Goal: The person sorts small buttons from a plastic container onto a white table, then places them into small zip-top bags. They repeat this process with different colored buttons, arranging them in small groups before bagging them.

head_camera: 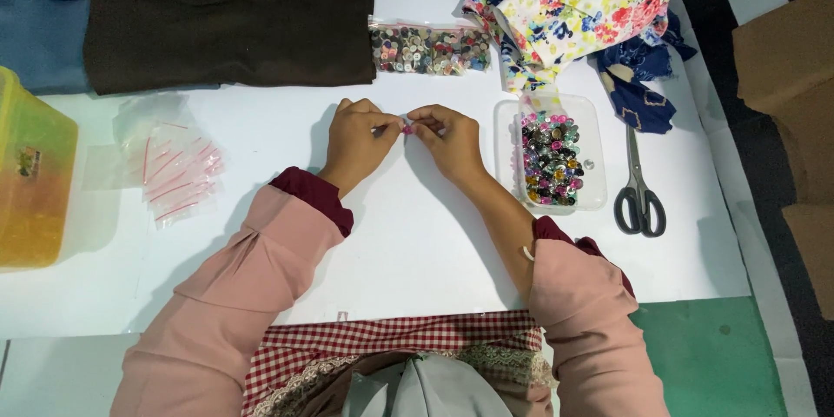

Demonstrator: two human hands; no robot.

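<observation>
Left hand (359, 141) and right hand (445, 141) both pinch one small pink button (406, 129), fingertips meeting. The clear tray of buttons (595, 201) lies just outboard of the right hand, so that hand is nearer.

We observe both forearms extended forward and converging toward the centre, each in a pink sleeve with a dark red cuff pushed back from the wrist. The left hand (358, 135) is curled, knuckles up, with thumb and forefinger pinched together at its inner side. The right hand (445, 135) mirrors it, fingers bent and fingertips meeting those of the left. We note the two hands touch at the fingertips, wrists held low and roughly level.
</observation>
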